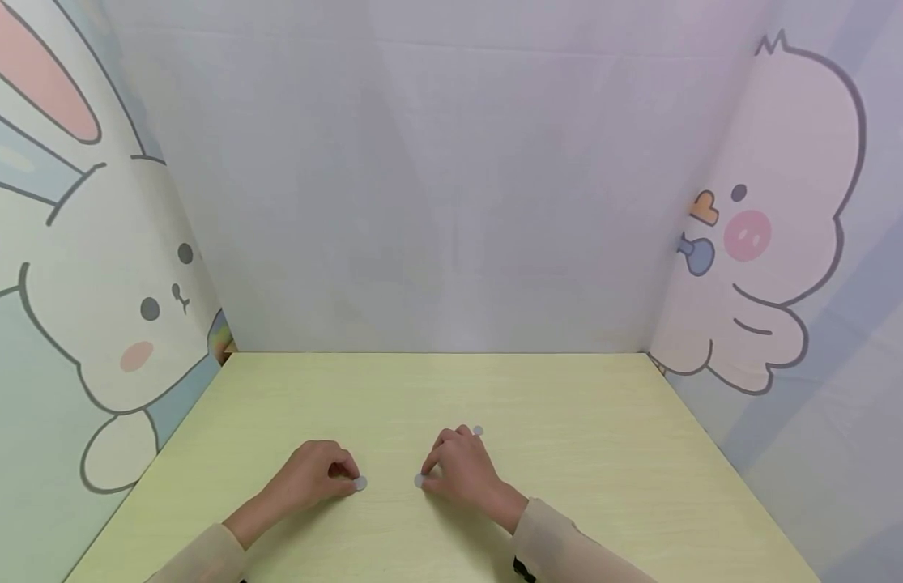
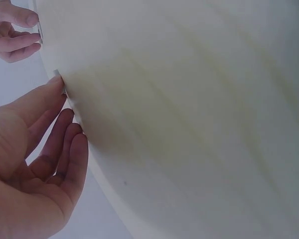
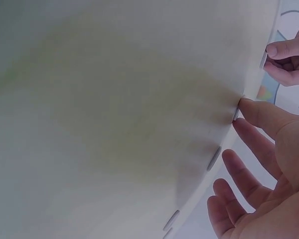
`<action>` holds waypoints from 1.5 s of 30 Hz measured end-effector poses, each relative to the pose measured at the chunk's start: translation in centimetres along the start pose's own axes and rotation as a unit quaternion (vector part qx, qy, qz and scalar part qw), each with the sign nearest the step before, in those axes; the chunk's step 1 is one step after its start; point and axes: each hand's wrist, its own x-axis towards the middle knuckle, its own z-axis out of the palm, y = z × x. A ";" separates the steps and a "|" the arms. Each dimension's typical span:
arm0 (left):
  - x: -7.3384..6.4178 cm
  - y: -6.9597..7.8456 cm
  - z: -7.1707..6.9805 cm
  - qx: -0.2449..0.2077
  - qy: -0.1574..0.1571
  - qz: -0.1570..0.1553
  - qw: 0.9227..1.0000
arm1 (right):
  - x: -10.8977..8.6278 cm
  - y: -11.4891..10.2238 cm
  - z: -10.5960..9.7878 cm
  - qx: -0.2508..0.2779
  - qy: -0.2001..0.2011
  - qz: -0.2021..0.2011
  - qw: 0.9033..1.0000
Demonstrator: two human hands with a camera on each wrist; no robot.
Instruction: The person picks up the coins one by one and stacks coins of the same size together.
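Note:
Between the thumb and index finger of my left hand [image 1: 321, 474] is the rim of a small round grey disc [image 1: 360, 483], thin and coin-like, at the tabletop. In the left wrist view this disc [image 2: 59, 78] shows edge-on at the thumb tip. My right hand [image 1: 462, 470] pinches a second grey disc [image 1: 419, 480], a short way to the right of the first. A third disc [image 1: 478, 431] lies just beyond the right knuckles. From the right wrist view, another disc [image 3: 214, 158] rests on the table close to the loosely bent middle finger.
The pale yellow wooden table [image 1: 582, 437] carries more discs, one [image 3: 171, 220] low in the right wrist view. A plain light curtain [image 1: 436, 202] rises behind the table's far edge. Cloth printed with a rabbit [image 1: 108, 275] and a chick [image 1: 794, 178] hangs on either side.

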 end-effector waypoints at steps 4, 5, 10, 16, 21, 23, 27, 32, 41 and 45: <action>0.1 -0.2 0.0 0.000 0.000 -0.002 1.000 | 0.2 0.0 0.1 0.000 0.001 0.003 1.000; 0.2 -0.2 0.0 0.000 0.000 -0.003 1.000 | 0.2 0.0 0.1 0.000 0.001 0.004 1.000; 0.3 -0.4 -0.1 0.000 0.001 0.002 1.000 | 0.4 0.1 0.4 -0.003 0.000 0.009 1.000; 0.5 -0.7 -0.2 -0.002 0.000 0.007 1.000 | 0.6 0.2 0.6 -0.001 0.001 0.008 1.000; 0.6 -1.0 -0.3 -0.002 -0.002 0.006 1.000 | 0.7 0.1 0.5 0.002 0.005 0.003 1.000; 0.7 -1.1 -0.3 -0.002 -0.002 0.007 1.000 | 0.8 0.0 0.4 0.003 0.004 0.003 1.000; 0.7 -1.3 -0.4 -0.004 0.000 0.014 1.000 | 0.9 -0.2 0.3 0.003 0.000 0.008 1.000; 0.8 -1.6 -0.4 -0.001 0.001 0.020 1.000 | 1.1 -0.2 0.5 0.005 0.004 0.007 1.000; 1.0 -2.0 -0.5 -0.003 -0.002 0.023 1.000 | 1.5 0.1 1.1 0.002 0.003 0.016 1.000; 1.1 -2.2 -0.5 -0.004 -0.003 0.023 1.000 | 1.7 0.0 1.2 0.002 0.001 0.021 1.000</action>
